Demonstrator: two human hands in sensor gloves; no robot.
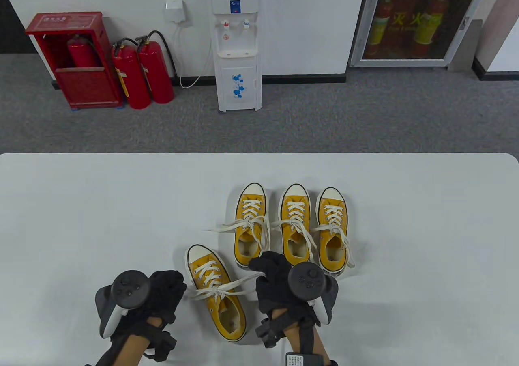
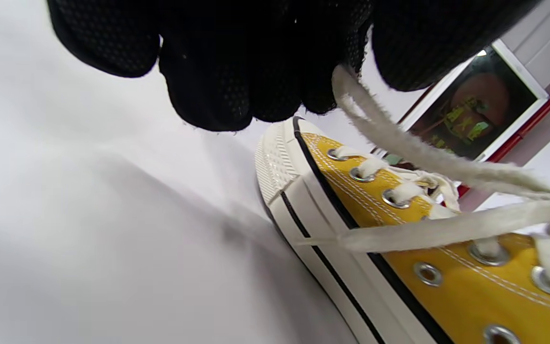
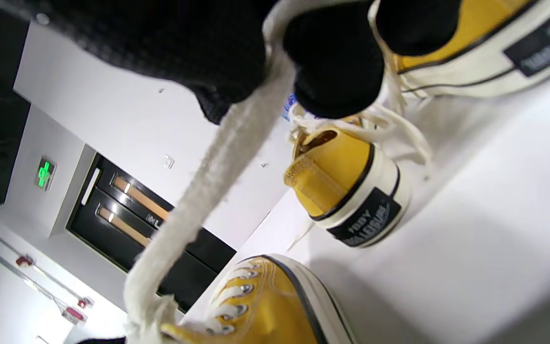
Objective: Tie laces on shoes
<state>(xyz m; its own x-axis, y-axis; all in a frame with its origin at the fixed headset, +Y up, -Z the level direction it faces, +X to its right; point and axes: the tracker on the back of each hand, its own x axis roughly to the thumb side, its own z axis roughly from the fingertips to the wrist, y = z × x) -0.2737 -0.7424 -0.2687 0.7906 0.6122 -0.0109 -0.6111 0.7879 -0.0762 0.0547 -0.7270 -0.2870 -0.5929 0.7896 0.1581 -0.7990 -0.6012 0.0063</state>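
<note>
Four yellow canvas sneakers sit on the white table (image 1: 81,203): three in a row, namely the left one (image 1: 250,224), the middle one (image 1: 296,224) and the right one (image 1: 333,230), and a fourth (image 1: 217,291) nearer the person. Two gloved hands are in, the left hand (image 1: 162,297) and the right hand (image 1: 275,280). Behind stand three red fire extinguishers (image 1: 142,76) and one water dispenser (image 1: 237,45).

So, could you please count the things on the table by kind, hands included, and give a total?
Yellow shoes: 4, one near the hands and a row of three behind it
Gloved hands: 2, left hand and right hand, each pinching a lace end
Total: 6
</note>
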